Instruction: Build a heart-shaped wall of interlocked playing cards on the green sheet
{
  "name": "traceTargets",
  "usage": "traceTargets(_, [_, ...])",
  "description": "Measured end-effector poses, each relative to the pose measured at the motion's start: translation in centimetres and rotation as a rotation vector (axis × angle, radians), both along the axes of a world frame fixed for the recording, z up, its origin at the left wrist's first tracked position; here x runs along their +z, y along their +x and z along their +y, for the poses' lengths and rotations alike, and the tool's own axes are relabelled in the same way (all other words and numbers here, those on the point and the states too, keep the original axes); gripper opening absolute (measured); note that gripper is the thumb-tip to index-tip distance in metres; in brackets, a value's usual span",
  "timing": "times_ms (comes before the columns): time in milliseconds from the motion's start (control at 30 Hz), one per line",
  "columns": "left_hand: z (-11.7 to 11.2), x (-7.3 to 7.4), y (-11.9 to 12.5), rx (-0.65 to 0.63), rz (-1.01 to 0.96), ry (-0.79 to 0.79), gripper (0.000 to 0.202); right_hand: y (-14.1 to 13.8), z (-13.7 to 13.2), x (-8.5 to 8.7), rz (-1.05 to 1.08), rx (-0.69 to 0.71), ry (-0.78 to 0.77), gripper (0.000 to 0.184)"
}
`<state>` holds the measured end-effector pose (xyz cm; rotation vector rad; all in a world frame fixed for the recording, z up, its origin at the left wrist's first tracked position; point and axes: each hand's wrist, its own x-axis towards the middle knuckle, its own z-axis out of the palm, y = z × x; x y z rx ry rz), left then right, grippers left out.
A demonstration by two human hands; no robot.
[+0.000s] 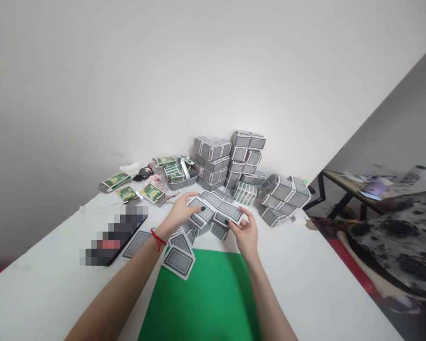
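Note:
My left hand (180, 211), with a red string on its wrist, grips playing cards (201, 217) with grey patterned backs, its thumb lying on top. Across from it, my right hand (246, 233) pinches the outer end of more playing cards (230, 211) between thumb and fingers. The two groups meet or overlap in the middle; how many cards each holds cannot be told. Below and behind them sit other grey-backed cards, partly hidden. Several loose cards (179, 262) lie fanned beside my left forearm, over the far edge of a green mat (202, 298).
Stacks of card decks (213, 163) and a taller stack (247, 151) stand against the wall. More decks (286, 194) are piled at right. Green-and-white card boxes (152, 193) and a dark, pixelated object (115, 237) lie left. Beyond the table's right edge, a person's patterned clothing (401, 237) shows.

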<state>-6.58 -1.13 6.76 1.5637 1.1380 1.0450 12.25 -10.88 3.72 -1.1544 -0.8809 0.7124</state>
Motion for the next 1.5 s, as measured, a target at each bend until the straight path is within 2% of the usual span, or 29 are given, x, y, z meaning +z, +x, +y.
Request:
traceTargets(100, [0.4,-0.5,0.0,-0.045,0.047,0.074,0.046,0.0,-0.3,-0.8,-0.091,-0.051,-0.008,0.055])
traceTargets(267, [0.4,-0.7,0.2,-0.051,0.054,0.038,0.055,0.5,-0.5,-1.8,-0.259,-0.124,-0.048,0.047])
traceTargets(400, [-0.1,-0.4,0.3,-0.008,0.039,-0.033,0.065,0.5,-0.7,-2.2,-0.261,-0.119,-0.072,0.046])
traceTargets(567, [-0.2,-0.5,0.4,0.018,0.055,-0.001,0.057,0.4,-0.8,-2.5,-0.231,-0.124,-0.083,0.048])
traceTargets(1500, [0.0,-0.6,0.5,0.005,0.083,0.067,0.052,0.5,-1.1,-3.0,-0.356,-0.183,-0.119,0.042])
